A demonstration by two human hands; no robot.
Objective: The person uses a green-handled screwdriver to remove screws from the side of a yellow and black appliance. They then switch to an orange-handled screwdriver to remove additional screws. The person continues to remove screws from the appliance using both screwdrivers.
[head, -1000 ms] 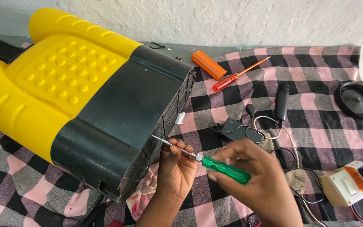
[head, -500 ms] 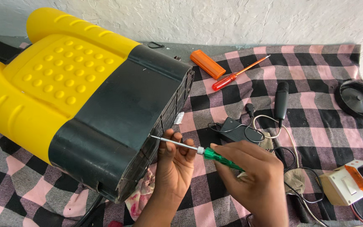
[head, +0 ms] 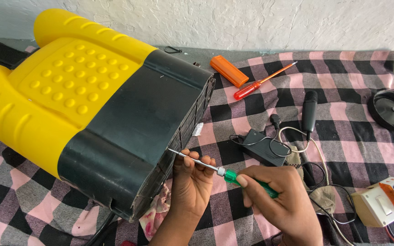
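A big yellow and black plastic tank (head: 92,105) lies on its side on a pink and black checked cloth (head: 343,132). My right hand (head: 281,205) grips the green handle of a screwdriver (head: 226,174). Its metal tip touches the tank's ribbed black base near the lower edge. My left hand (head: 190,182) is below the shaft, fingertips pinching it close to the tip, palm against the base.
On the cloth lie an orange case (head: 229,70), a red-handled screwdriver (head: 261,82), a black adapter with cables (head: 263,146), a black cylindrical handle (head: 309,111), a round black cap (head: 392,109) and a white and orange switch box (head: 381,202). A white wall runs behind.
The screwdriver has shifted slightly left and flattened, its tip staying at the tank's base. My right hand has slid along the green handle; my left hand stays under the shaft.
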